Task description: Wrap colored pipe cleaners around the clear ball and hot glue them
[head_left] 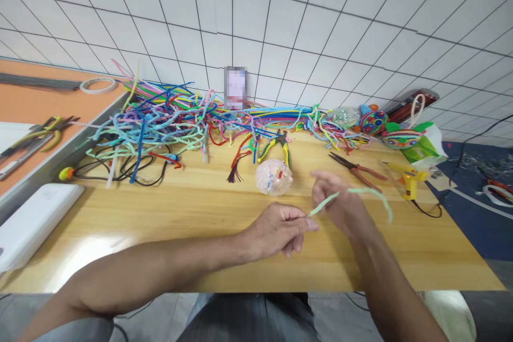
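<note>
A pale green fuzzy stem [325, 203] is above the worktop [160, 224], between the person's two hands. Its long axis runs from the left hand [274, 231] away and to the right, crosses the right hand [342, 206], then bends over so that the loose end droops back toward the person. The left thumb and forefinger pinch the near end; the right hand is nearer to the middle and the loose end. The right fingers are bent and blurred beside the stem, and whether they grip it cannot be told. Just beyond the hands sits a clear ball [273, 177], with yellow-handled pliers [276, 148] behind it. Brown-handled pliers [359, 169] lie past the right hand, and a yellow glue gun [409, 179] farther right.
</note>
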Motion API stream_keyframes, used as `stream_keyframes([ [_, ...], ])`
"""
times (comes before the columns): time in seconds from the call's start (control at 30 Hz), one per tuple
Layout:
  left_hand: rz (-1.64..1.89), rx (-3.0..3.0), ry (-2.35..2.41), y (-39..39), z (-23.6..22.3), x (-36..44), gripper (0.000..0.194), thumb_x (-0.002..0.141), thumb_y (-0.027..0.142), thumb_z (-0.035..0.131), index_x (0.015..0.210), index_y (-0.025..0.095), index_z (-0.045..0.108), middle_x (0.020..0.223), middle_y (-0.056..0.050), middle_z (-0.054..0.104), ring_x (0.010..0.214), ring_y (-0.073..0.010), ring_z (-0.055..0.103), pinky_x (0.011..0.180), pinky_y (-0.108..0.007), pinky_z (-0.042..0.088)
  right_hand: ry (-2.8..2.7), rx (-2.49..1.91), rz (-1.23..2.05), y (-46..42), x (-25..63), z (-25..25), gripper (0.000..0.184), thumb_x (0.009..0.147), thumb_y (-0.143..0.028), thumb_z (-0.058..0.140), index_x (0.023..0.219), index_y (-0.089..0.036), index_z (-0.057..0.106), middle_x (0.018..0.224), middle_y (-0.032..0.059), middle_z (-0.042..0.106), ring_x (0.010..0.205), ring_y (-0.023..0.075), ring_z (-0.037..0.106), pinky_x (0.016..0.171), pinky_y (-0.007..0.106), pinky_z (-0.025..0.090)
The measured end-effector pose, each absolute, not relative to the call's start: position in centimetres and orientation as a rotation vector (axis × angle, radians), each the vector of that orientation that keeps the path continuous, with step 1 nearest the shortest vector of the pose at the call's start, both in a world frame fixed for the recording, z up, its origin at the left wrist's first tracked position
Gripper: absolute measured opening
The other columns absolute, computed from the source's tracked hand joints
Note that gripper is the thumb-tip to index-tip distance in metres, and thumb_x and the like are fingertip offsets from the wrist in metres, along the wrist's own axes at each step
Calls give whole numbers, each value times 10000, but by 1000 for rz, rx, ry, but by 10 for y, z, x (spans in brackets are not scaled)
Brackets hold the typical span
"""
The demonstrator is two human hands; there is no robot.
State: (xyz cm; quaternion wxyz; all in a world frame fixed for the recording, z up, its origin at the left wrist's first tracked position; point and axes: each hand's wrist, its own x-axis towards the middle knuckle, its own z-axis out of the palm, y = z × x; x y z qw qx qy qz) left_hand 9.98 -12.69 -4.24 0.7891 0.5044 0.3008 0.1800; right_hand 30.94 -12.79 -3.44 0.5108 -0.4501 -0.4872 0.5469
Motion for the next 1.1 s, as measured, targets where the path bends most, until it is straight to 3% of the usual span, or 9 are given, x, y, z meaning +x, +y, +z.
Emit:
stream_keyframes([
  [0.13, 419, 1111, 674, -125, -45, 95, 582, 803, 732, 713, 642, 194, 559, 519, 46, 568, 398, -64, 460, 422, -217, 331, -1376, -1226, 1277, -156, 296, -49, 307, 852, -558, 830, 910, -257, 814, 811, 36, 697, 713, 181, 628, 646, 312, 514],
  [0.23, 399, 1096, 652, -126, -50, 92, 582, 815, 747, 695, 713, 184, 596, 574, 39, 605, 422, -65, 483, 444, -216, 375, -1301, -1226, 1216, -160, 289, -56, 351, 892, -549, 788, 734, -237, 764, 708, 21, 642, 655, 163, 588, 619, 299, 491],
  [0.43, 440, 1162, 679, -126, -59, 84, 570, 865, 720, 671, 725, 170, 616, 610, 21, 627, 447, -68, 500, 469, -212, 408, -1307, -1355, 1213, -154, 275, -49, 332, 756, -527, 908, 778, -225, 772, 745, 10, 688, 645, 140, 600, 605, 265, 503],
  [0.57, 504, 1343, 720, -126, -58, 72, 507, 956, 633, 630, 762, 166, 668, 625, 18, 631, 486, -92, 531, 502, -228, 437, -1303, -1385, 1164, -150, 265, -44, 358, 796, -547, 867, 743, -215, 744, 663, 2, 667, 595, 134, 590, 572, 263, 493],
  [0.7, 1156, 1943, 798, -110, -60, 52, 300, 937, 466, 762, 1056, 193, 728, 882, -41, 724, 835, -189, 693, 790, -328, 573, -1252, -1375, 1103, -132, 263, -37, 388, 830, -590, 822, 825, -220, 703, 639, -7, 669, 551, 136, 591, 535, 269, 488],
  [0.77, 1354, 2139, 857, -94, -66, 45, 422, 910, 422, 808, 1253, 225, 663, 1220, -126, 710, 1175, -276, 681, 1028, -463, 562, -1306, -1348, 1103, -118, 263, -32, 360, 818, -551, 841, 849, -220, 704, 642, -12, 669, 556, 135, 591, 537, 267, 485],
  [0.83, 1303, 2237, 911, -76, -75, 43, 665, 871, 421, 843, 1435, 232, 545, 1526, -198, 538, 1484, -369, 492, 1209, -595, 436, -1375, -1313, 1101, -103, 262, -29, 327, 801, -510, 854, 868, -222, 715, 672, -13, 678, 583, 140, 601, 557, 273, 491],
  [0.93, 1144, 2264, 844, -57, -91, 48, 748, 871, 416, 835, 1494, 240, 459, 1560, -193, 510, 1583, -397, 365, 1266, -638, 368, -1466, -1280, 1029, -86, 261, -30, 280, 807, -485, 837, 875, -236, 729, 769, 2, 714, 693, 170, 649, 659, 317, 537],
  [1.1, 1159, 2194, 760, -50, -106, 59, 684, 936, 384, 759, 1500, 202, 418, 1530, -213, 539, 1559, -390, 417, 1245, -628, 422, -1635, -1323, 661, -76, 262, -43, 144, 878, -397, 774, 890, -257, 744, 1123, 59, 752, 1101, 255, 680, 1005, 443, 516],
])
